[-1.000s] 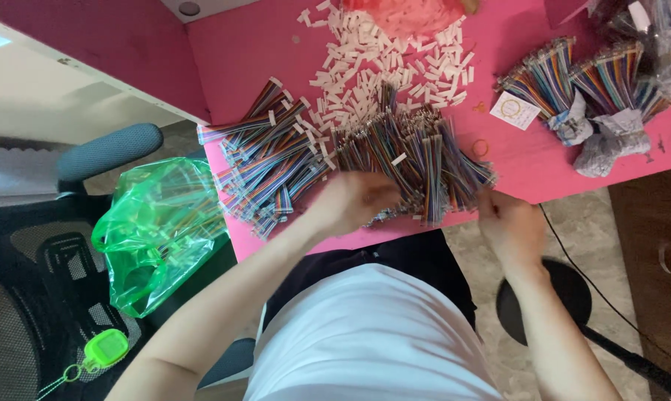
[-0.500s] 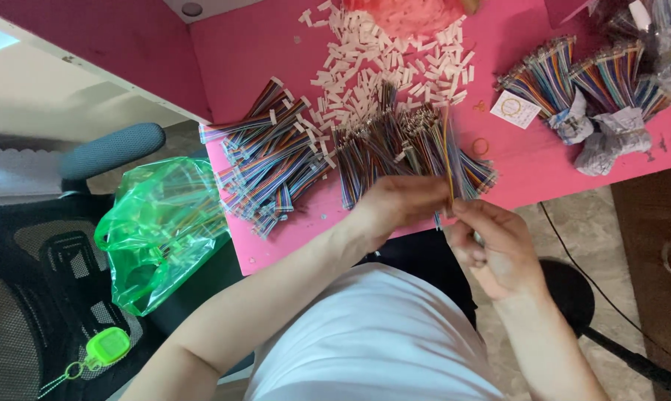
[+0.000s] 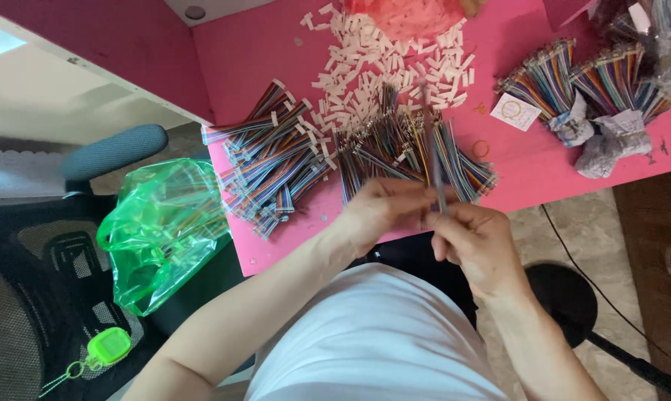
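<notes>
Both hands met at the edge of a pink table (image 3: 276,52). The right hand (image 3: 475,245) pinched a blurred strip of wires (image 3: 433,160) upright over a wire pile (image 3: 410,152). The left hand (image 3: 384,212) curled against it; its grip was unclear.

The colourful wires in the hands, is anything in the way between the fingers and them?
No, nothing shows between them. The left hand and right hand both already pinch the thin wire strip, which sticks up over the loose wire pile on the pink table.
</notes>
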